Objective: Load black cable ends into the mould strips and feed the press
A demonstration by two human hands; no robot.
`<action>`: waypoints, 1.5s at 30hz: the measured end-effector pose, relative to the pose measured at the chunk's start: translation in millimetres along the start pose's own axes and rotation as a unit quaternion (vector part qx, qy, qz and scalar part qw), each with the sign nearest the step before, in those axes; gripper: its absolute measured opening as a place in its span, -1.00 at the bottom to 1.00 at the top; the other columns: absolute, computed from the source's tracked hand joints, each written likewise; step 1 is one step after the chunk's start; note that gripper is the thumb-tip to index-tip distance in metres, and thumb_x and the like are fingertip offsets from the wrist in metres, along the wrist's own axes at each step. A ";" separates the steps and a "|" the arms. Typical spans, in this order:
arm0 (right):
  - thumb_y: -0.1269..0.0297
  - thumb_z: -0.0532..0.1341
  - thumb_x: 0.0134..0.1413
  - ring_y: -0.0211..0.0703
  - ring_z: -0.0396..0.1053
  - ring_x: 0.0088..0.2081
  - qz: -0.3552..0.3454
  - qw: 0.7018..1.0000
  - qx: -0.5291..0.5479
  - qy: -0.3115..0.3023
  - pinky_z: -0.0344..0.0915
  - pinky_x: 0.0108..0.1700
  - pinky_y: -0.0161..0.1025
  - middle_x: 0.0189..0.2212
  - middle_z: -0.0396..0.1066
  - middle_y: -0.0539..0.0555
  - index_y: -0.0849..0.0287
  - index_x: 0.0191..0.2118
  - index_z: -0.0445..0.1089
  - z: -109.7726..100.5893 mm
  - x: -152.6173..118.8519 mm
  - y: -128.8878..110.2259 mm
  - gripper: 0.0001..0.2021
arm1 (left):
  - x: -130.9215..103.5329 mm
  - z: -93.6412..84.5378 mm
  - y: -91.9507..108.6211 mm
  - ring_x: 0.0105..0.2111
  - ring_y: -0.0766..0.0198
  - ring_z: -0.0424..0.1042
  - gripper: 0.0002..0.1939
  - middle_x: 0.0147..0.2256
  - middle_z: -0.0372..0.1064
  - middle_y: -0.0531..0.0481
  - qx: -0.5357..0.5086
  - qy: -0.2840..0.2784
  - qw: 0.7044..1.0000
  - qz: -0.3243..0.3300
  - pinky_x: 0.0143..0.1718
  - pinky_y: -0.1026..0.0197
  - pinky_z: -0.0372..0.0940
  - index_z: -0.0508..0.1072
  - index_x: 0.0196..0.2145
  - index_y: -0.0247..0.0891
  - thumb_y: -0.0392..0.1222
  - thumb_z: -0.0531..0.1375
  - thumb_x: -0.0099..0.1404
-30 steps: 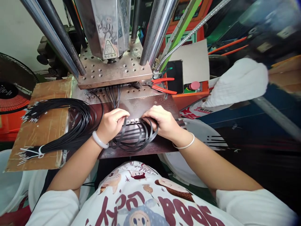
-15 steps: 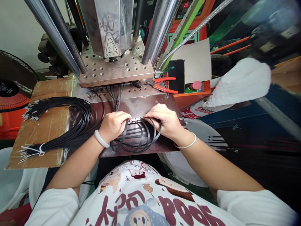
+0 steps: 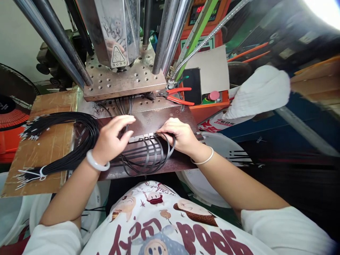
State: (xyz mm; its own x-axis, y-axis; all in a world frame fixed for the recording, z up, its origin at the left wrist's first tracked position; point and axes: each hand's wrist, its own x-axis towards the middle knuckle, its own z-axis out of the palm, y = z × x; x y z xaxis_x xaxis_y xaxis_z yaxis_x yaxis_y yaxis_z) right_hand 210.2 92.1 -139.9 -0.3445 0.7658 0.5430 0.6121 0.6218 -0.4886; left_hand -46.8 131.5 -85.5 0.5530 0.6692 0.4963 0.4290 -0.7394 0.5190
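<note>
Several black cables (image 3: 147,156) curve in loops in front of a narrow metal strip (image 3: 137,138) on the machine's lower plate. At the strip's right part, my right hand (image 3: 178,136) pinches a cable, its fingertips pressed against the metal. My left hand (image 3: 113,136) is open, thumb and fingers apart, just left of the strip and holding nothing. Beside it, a thick bundle of black cables (image 3: 91,129) with pale ends bends over the cardboard (image 3: 50,150). One end of the bundle is bound with a white tie (image 3: 41,172).
Above the work hangs the drilled press plate (image 3: 124,88) between steel columns. Red-handled pliers (image 3: 180,96) and a dark phone (image 3: 192,85) lie behind at right, near a red push button (image 3: 214,95). A fan (image 3: 10,102) stands left; a white tub (image 3: 212,187) is below right.
My left hand has let go of the cable at the strip, opened and moved left. My right hand keeps its pinch at the strip. The whole view has shifted slightly.
</note>
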 end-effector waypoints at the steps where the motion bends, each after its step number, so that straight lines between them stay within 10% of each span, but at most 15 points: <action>1: 0.43 0.15 0.18 -0.14 0.34 -0.38 -0.007 1.000 -0.010 -0.008 0.21 -0.23 -0.13 -0.47 0.48 0.08 0.19 -0.33 0.46 1.2 0.2 -0.8 -0.86 | -0.4 -9.3 -4.4 -0.07 0.23 0.48 -0.74 -0.05 0.46 -0.09 -0.006 0.033 0.999 -0.026 0.03 0.17 0.39 0.44 -0.05 -0.28 -0.30 0.18 0.29; 6: 0.47 0.10 0.14 -0.16 0.27 -0.40 -0.025 0.996 -0.064 -0.065 0.13 -0.19 -0.12 -0.52 0.41 0.06 0.19 -0.34 0.42 -7.6 5.9 -6.1 -0.84 | -9.7 -47.9 -42.5 -0.27 0.27 0.55 -0.79 -0.22 0.52 -0.01 -0.022 0.205 0.973 -0.102 -0.17 0.20 0.46 0.48 -0.15 -0.27 -0.22 0.25 0.24; 13: 0.27 0.13 0.12 -0.18 0.33 -0.37 0.054 0.972 0.035 -0.224 0.25 -0.30 -0.23 -0.38 0.40 0.06 0.13 -0.29 0.35 -85.7 -1.5 10.2 -0.90 | -14.7 -66.6 -73.7 -0.57 0.36 0.47 -0.85 -0.46 0.51 0.04 -0.235 0.360 0.888 -0.162 -0.49 0.29 0.41 0.50 -0.32 -0.34 -0.28 0.29 0.09; 19: 0.29 0.11 0.19 -0.02 0.38 -0.27 0.123 0.971 -0.181 -0.092 0.33 -0.24 -0.08 -0.33 0.44 0.20 0.17 -0.30 0.50 -76.2 -17.8 9.7 -0.79 | -14.5 -66.3 -69.2 -0.61 0.31 0.46 -0.87 -0.49 0.51 -0.03 -0.278 0.344 0.878 -0.184 -0.56 0.30 0.38 0.53 -0.39 -0.37 -0.31 0.29 0.03; 26: 0.21 0.25 0.14 -0.18 0.45 -0.38 0.175 0.969 0.173 0.019 0.44 -0.29 -0.20 -0.34 0.47 0.08 0.12 -0.28 0.48 -43.5 -3.9 -8.4 -0.88 | -15.1 -62.5 -71.9 -0.61 0.31 0.46 -0.89 -0.48 0.51 -0.02 -0.278 0.329 0.881 -0.196 -0.56 0.30 0.39 0.55 -0.39 -0.32 -0.29 0.30 0.04; 45: 0.20 0.19 0.18 -0.15 0.48 -0.35 0.082 0.990 0.092 -0.064 0.43 -0.29 -0.22 -0.39 0.55 0.10 0.10 -0.34 0.55 -35.3 8.0 3.3 -0.80 | -15.1 -60.8 -67.2 -0.56 0.33 0.47 -0.86 -0.50 0.49 -0.02 -0.260 0.318 0.886 -0.215 -0.53 0.31 0.40 0.53 -0.41 -0.35 -0.24 0.32 0.05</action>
State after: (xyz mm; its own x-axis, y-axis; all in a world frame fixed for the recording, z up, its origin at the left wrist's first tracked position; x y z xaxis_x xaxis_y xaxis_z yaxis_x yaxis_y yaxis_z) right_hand 234.7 94.5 -113.1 -0.3456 0.8667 0.3597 0.5323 0.4968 -0.6855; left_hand -127.4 175.5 -85.5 -0.1667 0.9096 0.3807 0.0241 -0.3822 0.9238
